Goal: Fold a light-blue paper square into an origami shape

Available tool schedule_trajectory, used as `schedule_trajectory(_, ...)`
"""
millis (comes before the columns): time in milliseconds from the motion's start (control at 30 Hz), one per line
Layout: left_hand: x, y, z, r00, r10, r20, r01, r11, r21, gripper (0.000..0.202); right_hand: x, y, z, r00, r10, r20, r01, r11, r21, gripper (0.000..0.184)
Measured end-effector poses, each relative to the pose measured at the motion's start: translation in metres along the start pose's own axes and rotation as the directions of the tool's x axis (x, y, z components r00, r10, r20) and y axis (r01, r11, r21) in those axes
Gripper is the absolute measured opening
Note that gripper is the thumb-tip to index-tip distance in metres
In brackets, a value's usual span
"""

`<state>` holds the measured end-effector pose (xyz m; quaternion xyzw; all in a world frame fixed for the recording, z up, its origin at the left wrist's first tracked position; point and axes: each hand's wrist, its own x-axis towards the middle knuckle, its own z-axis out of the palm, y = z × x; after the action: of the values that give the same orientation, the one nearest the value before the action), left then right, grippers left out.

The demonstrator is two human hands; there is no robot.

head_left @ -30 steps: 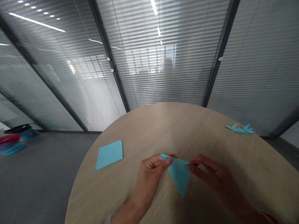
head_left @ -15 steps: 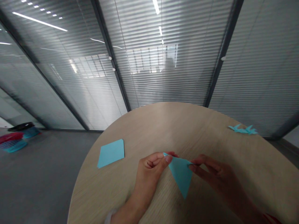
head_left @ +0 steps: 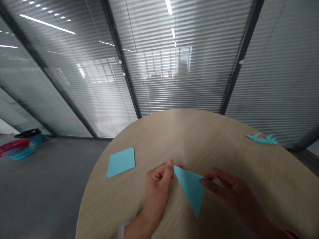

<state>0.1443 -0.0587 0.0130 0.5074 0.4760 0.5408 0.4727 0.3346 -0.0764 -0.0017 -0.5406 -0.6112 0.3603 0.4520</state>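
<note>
A blue sheet of paper folded into a triangle [head_left: 191,187] is held above the table, its long point hanging down toward me. My left hand [head_left: 159,186] is closed at its upper left corner, the thumb at the tip and the fingers partly hidden behind the top edge. At the upper right corner, my right hand [head_left: 229,189] pinches the paper between thumb and forefinger.
Left on the round wooden table [head_left: 184,132] lies a stack of blue paper [head_left: 121,162]. Folded blue paper shapes [head_left: 263,138] sit near the right edge. Red and black-rimmed baskets [head_left: 17,148] stand on the floor; blinds-covered glass panels [head_left: 184,89] rise behind the table.
My left thumb has slid off the paper's face to its left tip, uncovering that corner. The triangle's lower point has dropped slightly. My right hand keeps its pinch.
</note>
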Motion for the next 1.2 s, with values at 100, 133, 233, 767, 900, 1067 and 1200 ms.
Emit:
schedule_trajectory(100, 0.003, -0.006, -0.002, 1.0, -0.019, -0.019, 0.019, 0.999, -0.027, 0.044, 0.0, 0.003, 0.001, 0.999, 0.038, 0.006, -0.038, 0.999, 0.021, 0.016)
schedule_trajectory(133, 0.004, -0.006, -0.002, 1.0, -0.028, -0.002, 0.028, 0.998, -0.06, 0.047, 0.0, 0.004, 0.001, 0.998, 0.056, -0.009, -0.055, 0.997, 0.048, 0.016)
schedule_trajectory(233, 0.005, -0.004, 0.001, 0.993, -0.057, 0.103, 0.07, 0.989, -0.127, 0.051, 0.002, 0.007, 0.002, 0.992, 0.121, -0.047, -0.112, 0.979, 0.17, 0.018)
schedule_trajectory(767, -0.004, -0.013, 0.015, 0.859, -0.172, 0.482, -0.029, 0.924, 0.382, 0.04, 0.005, 0.004, 0.003, 0.984, -0.043, 0.171, 0.026, 0.995, 0.097, 0.015)
schedule_trajectory(900, -0.007, -0.014, 0.017, 0.821, -0.184, 0.54, -0.046, 0.922, 0.385, 0.034, 0.002, 0.001, 0.005, 0.993, -0.018, 0.116, 0.016, 1.0, 0.023, 0.026)
schedule_trajectory(1067, -0.004, -0.011, 0.017, 0.81, -0.256, 0.527, 0.045, 0.924, 0.38, 0.031, 0.001, 0.003, 0.005, 0.988, 0.123, 0.095, -0.139, 0.971, 0.196, 0.026)
schedule_trajectory(1200, -0.003, -0.007, 0.016, 0.782, -0.298, 0.548, 0.103, 0.928, 0.358, 0.035, 0.004, 0.0, -0.002, 0.957, 0.275, 0.094, -0.289, 0.881, 0.374, 0.029)
